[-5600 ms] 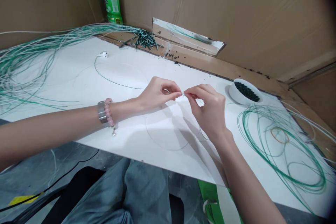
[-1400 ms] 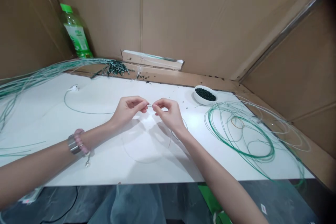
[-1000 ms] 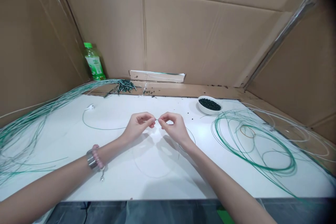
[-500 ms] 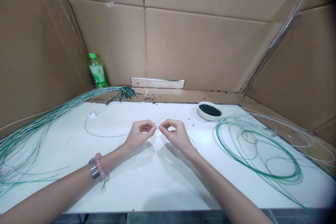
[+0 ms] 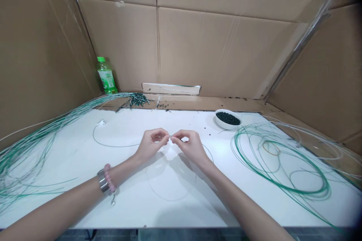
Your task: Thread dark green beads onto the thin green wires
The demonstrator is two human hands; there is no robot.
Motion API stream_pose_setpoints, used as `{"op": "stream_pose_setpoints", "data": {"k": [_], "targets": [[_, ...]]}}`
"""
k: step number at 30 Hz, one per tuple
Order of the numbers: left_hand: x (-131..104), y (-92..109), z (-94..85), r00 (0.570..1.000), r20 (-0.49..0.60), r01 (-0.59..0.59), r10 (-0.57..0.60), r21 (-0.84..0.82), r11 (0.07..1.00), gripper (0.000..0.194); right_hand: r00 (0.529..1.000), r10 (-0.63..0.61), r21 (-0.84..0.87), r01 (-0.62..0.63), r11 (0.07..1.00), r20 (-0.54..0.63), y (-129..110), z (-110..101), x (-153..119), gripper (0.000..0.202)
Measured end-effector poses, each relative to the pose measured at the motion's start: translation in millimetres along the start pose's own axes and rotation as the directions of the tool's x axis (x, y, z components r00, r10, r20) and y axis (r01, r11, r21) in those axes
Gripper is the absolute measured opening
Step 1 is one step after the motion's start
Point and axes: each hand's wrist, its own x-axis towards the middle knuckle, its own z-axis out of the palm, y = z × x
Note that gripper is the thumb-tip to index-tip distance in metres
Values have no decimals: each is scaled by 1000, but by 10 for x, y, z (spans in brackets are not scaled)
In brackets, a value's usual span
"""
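Observation:
My left hand (image 5: 154,144) and my right hand (image 5: 190,144) meet fingertip to fingertip above the white table. Each pinches a thin cord (image 5: 115,146) between thumb and forefinger. A tiny bit of it shows between the fingertips, too small to make out clearly. Leftward, the cord curves away to a small white piece (image 5: 101,122) lying on the table. Past my right wrist a stretch of thin line (image 5: 208,151) bends over the tabletop. A bracelet of pink beads and a metal cuff (image 5: 104,180) circle my left wrist.
A white bowl of dark beads (image 5: 228,119) stands at the back right, beside coiled green cords (image 5: 283,184). Bundled green and white cords (image 5: 56,131) fill the left side. A green bottle (image 5: 106,77) stands against the cardboard wall (image 5: 198,52); dark bits lie scattered along the back.
The hands stay pinched together, with the fingertips slightly closer. The whole view has shifted a little; nothing else visibly differs.

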Motion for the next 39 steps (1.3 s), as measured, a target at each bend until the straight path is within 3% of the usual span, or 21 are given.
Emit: {"op": "stream_pose_setpoints", "data": {"k": [12, 16, 21, 27, 32, 36, 39], "targets": [[5, 58, -6, 999, -44, -3, 0, -55, 998, 20, 994, 99, 155, -106, 982, 52, 44, -29, 46, 20], [1, 21, 26, 996, 62, 78, -70, -144, 986, 22, 988, 152, 322, -145, 935, 2, 17, -14, 38, 23], [-101, -8, 266, 920, 352, 306, -170, -378, 874, 32, 960, 261, 526, -172, 833, -99, 4, 33, 8, 26], [-202, 33, 477, 846, 428, 510, -319, -473, 719, 47, 879, 330, 504, -123, 855, -345, 32, 81, -5, 27], [-263, 87, 502, 758, 560, 616, -334, -446, 650, 49, 826, 369, 530, -103, 842, -426, -13, 49, 6, 26], [-278, 95, 497, 754, 598, 605, -272, -471, 641, 30, 816, 442, 654, -106, 749, -373, -35, -39, 49, 25], [-260, 102, 456, 766, 547, 619, -338, -485, 618, 21, 821, 475, 734, -104, 672, -318, -39, -117, 89, 24]]}}
